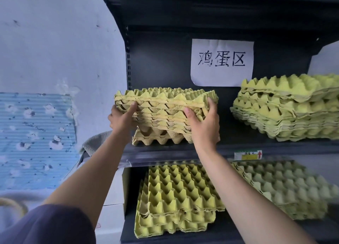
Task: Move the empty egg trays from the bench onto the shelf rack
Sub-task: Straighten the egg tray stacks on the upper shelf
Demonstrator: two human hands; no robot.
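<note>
Gripping a stack of egg trays [165, 104] at its two ends, the person's left hand [122, 118] has its thumb on the near face and its fingers round the left edge. The right hand [203, 128] clamps the right edge the same way, thumb in front and fingers wrapped behind. The stack is over a couple of trays [157, 138] lying on the middle shelf [165, 154] of the dark rack, and sits askew to them. Whether it touches them cannot be told. To do this step well, the stack probably needs squaring with the trays beneath so the cups nest, then lowering level before both hands let go together. Pulp this thin would likely crumple under a hard squeeze. Further right on the same shelf sits a taller pile [286, 113], well apart. A paper sign [222, 60] with handwritten characters is stuck to the back panel between the two. The lower shelf holds a front pile [176, 198] and a paler pile [286, 188]. Left of the rack is a pale wall with a blue patterned sheet [34, 139] and white boxes [113, 198]. The table is out of view.
</note>
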